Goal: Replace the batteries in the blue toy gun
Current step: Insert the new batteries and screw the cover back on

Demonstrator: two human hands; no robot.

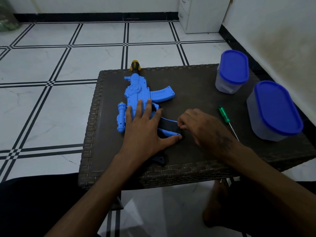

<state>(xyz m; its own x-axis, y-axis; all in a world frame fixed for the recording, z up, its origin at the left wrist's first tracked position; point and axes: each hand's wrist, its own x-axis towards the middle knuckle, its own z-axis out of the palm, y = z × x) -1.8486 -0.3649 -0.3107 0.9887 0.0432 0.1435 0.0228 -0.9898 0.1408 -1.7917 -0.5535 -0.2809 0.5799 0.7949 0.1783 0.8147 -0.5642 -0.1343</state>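
Observation:
The blue toy gun (136,93) lies flat on the dark wicker table (193,82), its yellow-and-black muzzle pointing away over the far edge. My left hand (145,129) lies flat on the gun's body with straight, spread fingers, pressing it down. My right hand (200,127) has curled fingers that pinch the end of the gun's black grip (168,124). A green-handled screwdriver (224,115) lies on the table just right of my right hand. The black stock end (159,159) shows under my left wrist.
Two lidded plastic containers with blue tops stand at the table's right side, one at the back (230,72) and one nearer (273,112). A white wall runs close along the right. Tiled floor surrounds the table; my bare foot (217,202) is below its front edge.

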